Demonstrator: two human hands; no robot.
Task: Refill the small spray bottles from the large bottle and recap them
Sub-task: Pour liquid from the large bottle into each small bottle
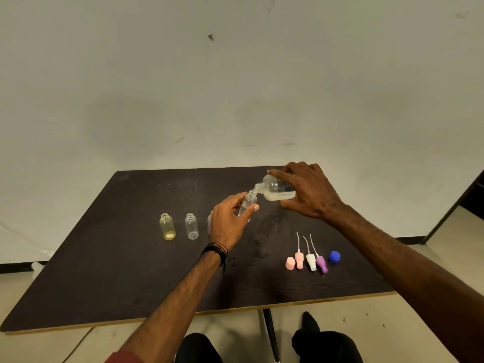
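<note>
Mid-table (131,271): left grip (227,221) holds small bottle (247,203); right grip (309,192) tilts large bottle (277,189); near edge bare.

Dark table (131,271), scuffed pale wall (235,74), light floor (340,323).

You are sitting in a bare, makeshift work corner rather than a furnished room; the scuffed, stained white wall (235,74) ahead of you carries nothing; the dark tabletop (131,271) is a plain board with a raw pale edge on a thin metal leg (271,334); the floor (432,258) is pale and plain; a dark skirting strip (15,267) runs along the wall's foot.
</note>
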